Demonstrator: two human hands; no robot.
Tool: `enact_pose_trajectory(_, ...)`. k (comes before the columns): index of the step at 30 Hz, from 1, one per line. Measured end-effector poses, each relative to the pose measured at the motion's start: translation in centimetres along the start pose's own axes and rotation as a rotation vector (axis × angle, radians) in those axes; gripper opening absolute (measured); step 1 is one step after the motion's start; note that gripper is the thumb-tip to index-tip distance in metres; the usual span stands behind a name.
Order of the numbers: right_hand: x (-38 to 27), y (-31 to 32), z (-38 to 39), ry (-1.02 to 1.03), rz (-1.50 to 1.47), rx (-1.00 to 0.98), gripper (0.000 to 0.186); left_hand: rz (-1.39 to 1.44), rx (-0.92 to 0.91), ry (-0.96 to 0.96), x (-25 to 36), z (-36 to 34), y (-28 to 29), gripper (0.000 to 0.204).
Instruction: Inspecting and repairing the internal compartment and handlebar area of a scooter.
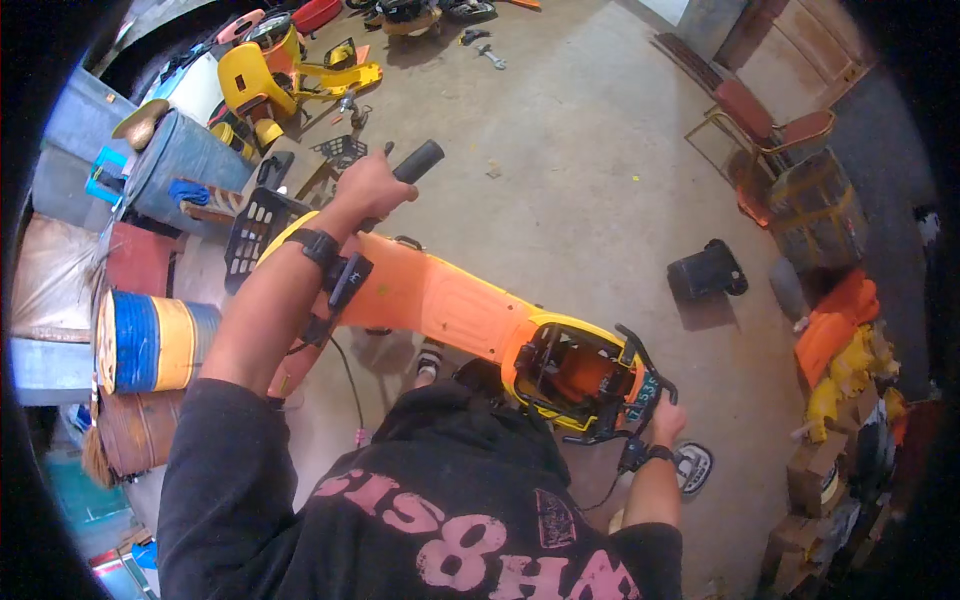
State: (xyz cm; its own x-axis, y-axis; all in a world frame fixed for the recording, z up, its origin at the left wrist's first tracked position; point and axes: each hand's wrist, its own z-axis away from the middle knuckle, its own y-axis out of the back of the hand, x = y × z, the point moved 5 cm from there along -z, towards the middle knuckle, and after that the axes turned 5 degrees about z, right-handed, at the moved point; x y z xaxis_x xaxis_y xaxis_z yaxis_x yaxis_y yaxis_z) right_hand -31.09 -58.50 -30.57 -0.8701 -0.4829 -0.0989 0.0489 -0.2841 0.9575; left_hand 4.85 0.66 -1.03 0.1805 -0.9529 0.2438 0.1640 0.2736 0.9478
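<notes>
An orange and yellow scooter (470, 305) stands across in front of me, its front to the left and its tail to the right. My left hand (375, 187) is closed round its handlebar, and the black rubber grip (418, 160) sticks out past my fingers. At the tail, my right hand (667, 416) is closed on the black rear grab rail (634, 345), beside a green number plate (640, 400). Between them the seat well (580, 365) lies uncovered, showing black framework and an orange inside. A black front basket (258, 235) shows left of my left forearm, which hides part of the front.
Drums, one striped blue and yellow (155, 342), line the left side. Yellow body panels (255, 80) and a wrench (491, 57) lie farther off. To the right are a black bin-like part (706, 270), a red chair (765, 120) and cardboard boxes (815, 470).
</notes>
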Motion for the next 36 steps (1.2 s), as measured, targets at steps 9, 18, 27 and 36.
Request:
enact_pose_trajectory(9, -1.2, 2.4, 1.5, -0.032, -0.086, 0.007, 0.064, -0.020, 0.021, 0.036, -0.4, -0.1, -0.4, 0.079)
enact_pose_trajectory(18, -0.1, 0.6, 0.6, -0.018, -0.078, -0.007, 0.065, 0.089, -0.050, 0.069, -0.1, 0.0, -0.2, 0.075)
enact_pose_trajectory(27, -0.7, 1.3, 1.0, -0.013, -0.078, 0.001, 0.063, 0.056, -0.048, 0.054, 0.0, 0.1, 0.3, 0.069)
enact_pose_trajectory(36, -2.0, 2.6, 2.0, -0.040, -0.088, -0.018, 0.063, 0.061, -0.049, 0.077, -0.9, -0.6, -0.5, 0.071)
